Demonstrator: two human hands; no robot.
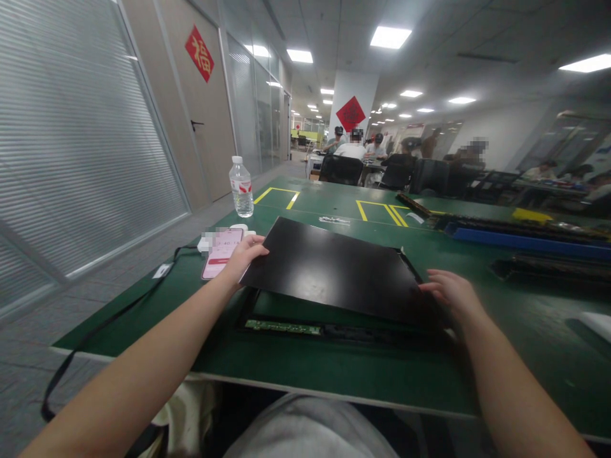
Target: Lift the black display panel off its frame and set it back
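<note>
A thin, glossy black flat panel (329, 264) is held tilted above the green table, its left side raised. My left hand (245, 257) grips its left edge, thumb on top. At the opposite edge my right hand (451, 292) has its fingertips closed on the panel's side; part of the grip is blurred. Under the panel lies a thin black frame (245, 312), mostly covered. Along its near side runs a narrow green circuit board (281, 327).
A phone (222, 254) lies beside my left hand, with a water bottle (241, 187) behind it. A black strap (128, 308) crosses the table's left edge. Dark strips and a blue tray (525, 238) lie at the right. People sit at tables beyond.
</note>
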